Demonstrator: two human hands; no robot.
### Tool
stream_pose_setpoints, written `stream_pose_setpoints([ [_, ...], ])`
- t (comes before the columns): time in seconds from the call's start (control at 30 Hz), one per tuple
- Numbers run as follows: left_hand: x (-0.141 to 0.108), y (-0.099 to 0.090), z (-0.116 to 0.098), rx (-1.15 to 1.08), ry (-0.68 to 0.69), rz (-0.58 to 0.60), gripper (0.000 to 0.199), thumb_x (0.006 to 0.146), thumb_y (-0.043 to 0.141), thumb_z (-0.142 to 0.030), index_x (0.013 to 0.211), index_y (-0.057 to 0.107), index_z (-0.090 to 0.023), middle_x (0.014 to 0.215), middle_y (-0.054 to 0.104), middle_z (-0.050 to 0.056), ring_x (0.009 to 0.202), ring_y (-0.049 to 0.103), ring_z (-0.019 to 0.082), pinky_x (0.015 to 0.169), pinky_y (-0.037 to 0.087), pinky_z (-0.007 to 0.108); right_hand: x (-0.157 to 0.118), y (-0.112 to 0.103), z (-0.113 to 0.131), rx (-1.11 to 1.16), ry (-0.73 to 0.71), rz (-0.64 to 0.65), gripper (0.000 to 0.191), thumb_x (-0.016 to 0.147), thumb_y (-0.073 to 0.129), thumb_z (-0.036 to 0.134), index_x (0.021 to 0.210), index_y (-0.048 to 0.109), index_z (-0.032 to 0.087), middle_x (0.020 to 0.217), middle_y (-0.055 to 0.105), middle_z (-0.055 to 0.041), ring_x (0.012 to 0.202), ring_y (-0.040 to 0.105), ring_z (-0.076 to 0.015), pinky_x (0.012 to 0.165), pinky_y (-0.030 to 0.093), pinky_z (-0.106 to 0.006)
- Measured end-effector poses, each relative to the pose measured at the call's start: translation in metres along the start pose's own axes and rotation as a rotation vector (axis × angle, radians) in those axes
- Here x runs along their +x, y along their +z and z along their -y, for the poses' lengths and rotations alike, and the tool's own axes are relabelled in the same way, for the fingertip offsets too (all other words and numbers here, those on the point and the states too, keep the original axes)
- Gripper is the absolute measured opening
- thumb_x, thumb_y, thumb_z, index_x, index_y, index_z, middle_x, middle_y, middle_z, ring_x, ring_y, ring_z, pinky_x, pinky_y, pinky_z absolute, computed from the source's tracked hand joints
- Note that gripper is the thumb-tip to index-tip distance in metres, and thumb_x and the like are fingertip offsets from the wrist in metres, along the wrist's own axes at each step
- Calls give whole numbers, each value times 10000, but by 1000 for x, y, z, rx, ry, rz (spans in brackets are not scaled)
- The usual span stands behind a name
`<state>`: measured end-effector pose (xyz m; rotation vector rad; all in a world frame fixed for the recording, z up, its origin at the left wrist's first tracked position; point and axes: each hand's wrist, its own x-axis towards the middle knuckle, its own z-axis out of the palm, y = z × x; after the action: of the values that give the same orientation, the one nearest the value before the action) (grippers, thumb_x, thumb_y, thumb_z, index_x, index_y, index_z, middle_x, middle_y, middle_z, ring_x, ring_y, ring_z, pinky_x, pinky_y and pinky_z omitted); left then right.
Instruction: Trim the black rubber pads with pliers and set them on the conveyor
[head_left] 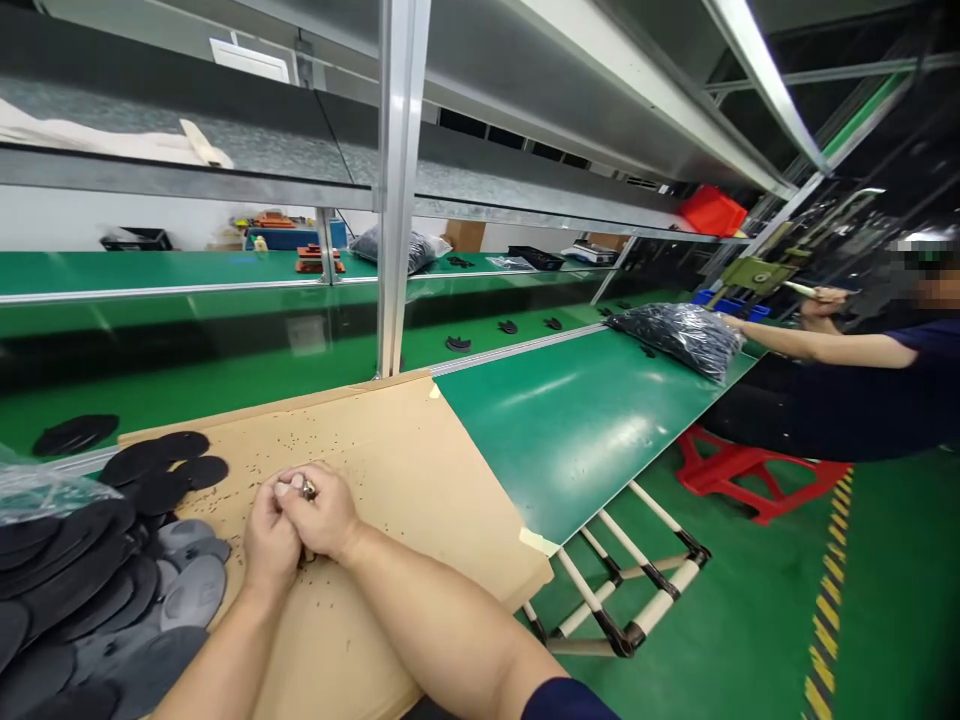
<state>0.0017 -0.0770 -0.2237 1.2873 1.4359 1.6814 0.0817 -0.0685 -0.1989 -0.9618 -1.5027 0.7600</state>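
My left hand (268,535) and my right hand (326,508) are pressed together above a tan cardboard sheet (420,500). The fingers of both are closed. A small shiny metal piece (308,489) pokes out at my right thumb and forefinger; its kind I cannot make out. Whatever my left fingers grip is hidden behind the knuckles. Tiny dark scraps (296,440) are scattered over the cardboard around both hands. Left of them lies a large heap of flat black oval pieces (82,590), several with a greyer side up, reaching close to my left wrist.
A clear plastic bag (45,492) lies by the heap. An upright metal post (401,190) stands behind the cardboard. The green belt (480,315) carries a few black pieces. At right, a co-worker's arm (832,347) reaches to a filled bag (679,338) near a hand-lever press (757,275).
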Motion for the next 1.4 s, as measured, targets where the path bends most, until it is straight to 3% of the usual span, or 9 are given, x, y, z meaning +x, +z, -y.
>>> stream_pose_setpoints([
  [0.3,-2,1,-5,-15,-78,-28,382,726,612,-468,952,611,-161,849,656,47,796,610,190,760,508,317,0,-4,5,-1,-44,24,92,807,601,221,846,684,211,885,688,-21,871,620,-176,840,480,-305],
  [0.9,-2,1,-10,-20,-86,-14,374,711,621,-484,906,621,-165,855,670,58,799,616,208,745,513,323,1,-4,3,-3,-46,39,79,810,575,246,829,649,225,893,681,-17,902,608,-175,860,471,-301],
  [1.4,-3,0,-8,-23,-103,64,343,776,587,-423,979,620,-148,973,673,81,887,621,215,794,488,322,1,-3,-1,-38,6,40,99,802,563,269,724,573,210,752,607,7,740,560,-148,715,457,-259],
])
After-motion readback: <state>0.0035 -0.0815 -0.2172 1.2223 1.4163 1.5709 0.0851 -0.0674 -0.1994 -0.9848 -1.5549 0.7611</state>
